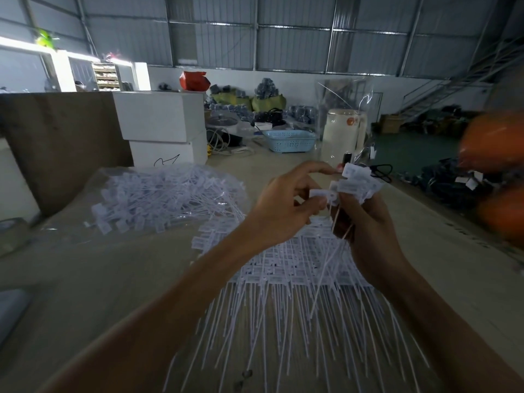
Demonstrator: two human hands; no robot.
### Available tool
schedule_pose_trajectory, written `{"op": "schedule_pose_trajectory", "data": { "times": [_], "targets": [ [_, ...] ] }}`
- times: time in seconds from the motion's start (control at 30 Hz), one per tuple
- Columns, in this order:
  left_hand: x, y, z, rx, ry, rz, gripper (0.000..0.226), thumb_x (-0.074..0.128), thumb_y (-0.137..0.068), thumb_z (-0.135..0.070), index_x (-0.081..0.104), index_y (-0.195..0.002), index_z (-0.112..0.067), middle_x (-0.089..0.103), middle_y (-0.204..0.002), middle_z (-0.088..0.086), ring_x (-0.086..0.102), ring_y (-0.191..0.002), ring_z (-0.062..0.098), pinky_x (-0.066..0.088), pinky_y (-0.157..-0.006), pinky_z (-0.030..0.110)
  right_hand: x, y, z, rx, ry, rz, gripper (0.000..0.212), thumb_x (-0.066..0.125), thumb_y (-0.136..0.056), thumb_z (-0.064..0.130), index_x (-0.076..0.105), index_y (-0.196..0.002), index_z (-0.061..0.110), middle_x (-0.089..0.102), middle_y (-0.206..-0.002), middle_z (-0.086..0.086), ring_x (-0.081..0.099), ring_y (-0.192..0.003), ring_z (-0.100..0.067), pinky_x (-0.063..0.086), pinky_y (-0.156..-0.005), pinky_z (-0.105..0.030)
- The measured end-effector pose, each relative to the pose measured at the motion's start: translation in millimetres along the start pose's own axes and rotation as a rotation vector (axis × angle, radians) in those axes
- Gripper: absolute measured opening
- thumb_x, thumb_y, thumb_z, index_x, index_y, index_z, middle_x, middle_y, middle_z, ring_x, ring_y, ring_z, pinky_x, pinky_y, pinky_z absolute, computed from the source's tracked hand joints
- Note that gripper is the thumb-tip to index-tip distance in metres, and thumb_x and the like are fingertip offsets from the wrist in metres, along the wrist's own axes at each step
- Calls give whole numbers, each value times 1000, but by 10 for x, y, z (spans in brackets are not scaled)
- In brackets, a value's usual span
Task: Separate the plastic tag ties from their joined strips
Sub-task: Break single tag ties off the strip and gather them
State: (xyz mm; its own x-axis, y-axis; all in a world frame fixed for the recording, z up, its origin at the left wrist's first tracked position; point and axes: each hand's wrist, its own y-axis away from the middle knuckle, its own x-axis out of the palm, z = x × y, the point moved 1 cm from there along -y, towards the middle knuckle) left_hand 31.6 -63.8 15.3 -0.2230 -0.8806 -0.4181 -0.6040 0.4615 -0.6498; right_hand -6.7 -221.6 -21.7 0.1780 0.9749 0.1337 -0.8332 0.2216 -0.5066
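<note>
Biggest risk imo: right hand (365,219) grips a whole bunch of tag ties (354,181) above the joined strips (286,268) while left hand (283,205) pinches one, so a hard yank spills them.

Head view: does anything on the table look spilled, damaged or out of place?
Nothing looks damaged. The loose tag ties lie in a tangled heap at the back left, while the joined strips lie in a fairly orderly stack under the hands. The left hand and right hand both hold ties.
</note>
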Motion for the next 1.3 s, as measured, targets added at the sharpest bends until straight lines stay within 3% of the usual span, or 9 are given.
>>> {"op": "schedule_pose_trajectory", "data": {
  "times": [0.17, 0.3, 0.47, 0.63, 0.77, 0.87, 1.07, 1.2, 1.3],
  "targets": [
    [-9, -20, -3, 77, -243, -109, 21, 66, -91, -6, 72, -106, -19, 67, -98, -10, 60, -77, -4, 40, -64, 4, 102, 33, 96, -65, 86, 74, 21, 49, -100, 26, 66, -106, 16, 67, -88, -8, 64, -85, -23, 54, -77, -35],
    [-25, -28, 9, 15, -159, -127, 13, 70, -88, -8, 72, -99, -15, 71, -82, -5, 67, -66, 9, 55, -61, 26, 117, 38, 92, -81, 169, 92, 29, 44, -105, 18, 59, -127, 6, 70, -114, -9, 67, -108, -20, 56, -94, -39],
    [-30, -47, -53, -43, 18, -152, 7, 69, -89, -4, 74, -93, -9, 71, -69, 3, 67, -57, 16, 58, -59, 36, 196, 52, 90, -133, 94, 104, 34, 41, -107, 17, 50, -135, 1, 67, -122, -13, 68, -110, -25, 58, -91, -38],
    [-68, -28, -36, -105, 295, -163, 12, 62, -94, -1, 73, -98, 0, 68, -71, 10, 62, -59, 21, 52, -53, 28, 313, -2, 41, -260, 185, 65, 33, 40, -108, 16, 41, -136, -1, 65, -101, -6, 69, -88, -20, 60, -76, -35],
    [-295, 36, 131, -43, 91, -86, 20, 61, -97, -16, 73, -113, -18, 72, -89, -1, 65, -77, 12, 54, -60, 26, 404, -43, -25, -344, 290, 71, 29, 39, -107, 14, 39, -133, 1, 57, -83, 3, 54, -64, -14, 50, -58, -30],
    [-636, 195, 408, -65, 30, -56, 30, 65, -92, -30, 65, -121, -39, 69, -99, -8, 66, -92, 11, 59, -73, 31, 498, -101, -5, -383, 293, 47, 18, 41, -106, 21, 35, -123, 22, 47, -68, 7, 41, -53, -13, 37, -50, -40],
    [-1417, 821, 1429, -582, -963, -254, 68, 74, -82, -39, 45, -142, -30, 37, -143, 7, 34, -131, 32, 35, -105, 45, 959, -297, 149, -484, 190, -62, 21, 45, -105, 23, 35, -124, 22, 48, -75, 12, 47, -57, -10, 43, -54, -22],
    [-1769, 1027, 1726, -644, -957, -516, 14, 63, -86, -14, 74, -93, -21, 66, -109, 8, 59, -105, 32, 47, -89, 43, 1475, -251, -1, -484, 148, -26, 28, 44, -104, 25, 34, -130, 25, 53, -67, 13, 45, -49, -6, 40, -41, -31],
    [-1991, 908, 1712, -555, -853, -637, 15, 61, -90, -4, 74, -86, -12, 71, -95, 13, 66, -91, 32, 48, -76, 37, 1851, -96, -187, -451, 191, 148, 39, 43, -100, 26, 35, -113, 63, 60, -80, 24, 51, -50, -3, 38, -40, -21]
  ]
}}
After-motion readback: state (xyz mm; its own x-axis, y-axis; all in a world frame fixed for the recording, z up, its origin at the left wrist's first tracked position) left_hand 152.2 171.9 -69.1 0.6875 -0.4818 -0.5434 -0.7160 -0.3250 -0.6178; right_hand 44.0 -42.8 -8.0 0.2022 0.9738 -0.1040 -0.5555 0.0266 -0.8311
